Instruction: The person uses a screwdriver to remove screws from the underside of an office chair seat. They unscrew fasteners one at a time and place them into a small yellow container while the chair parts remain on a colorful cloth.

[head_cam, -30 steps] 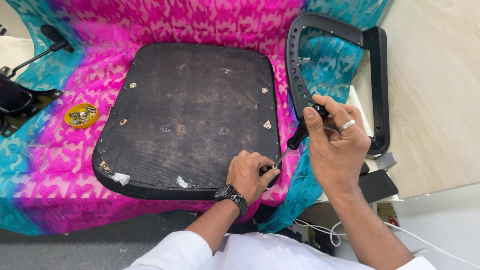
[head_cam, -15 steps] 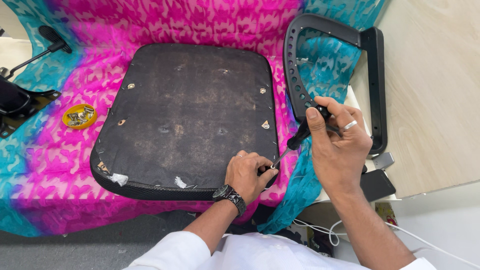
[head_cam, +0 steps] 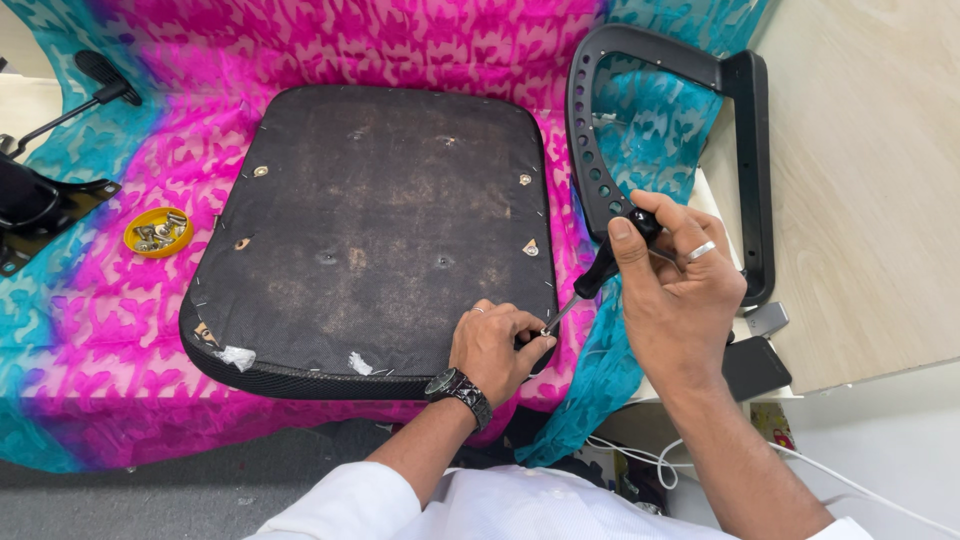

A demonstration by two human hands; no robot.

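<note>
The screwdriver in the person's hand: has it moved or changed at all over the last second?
Barely. The right hand still grips the screwdriver by its black handle, its tip at the seat panel's near right corner, where the left hand still pinches. Neither hand let go. The armrest frame, the yellow dish of screws and the cloth stayed put.

- Dark phone (head_cam: 755,367), lower right of frame, lying flat by table edge; rectangular black screen, unlit.
- Small printed label/sticker (head_cam: 768,424) just below it: rectangular, yellow w/ red + green bits, too small to tell more.
</note>
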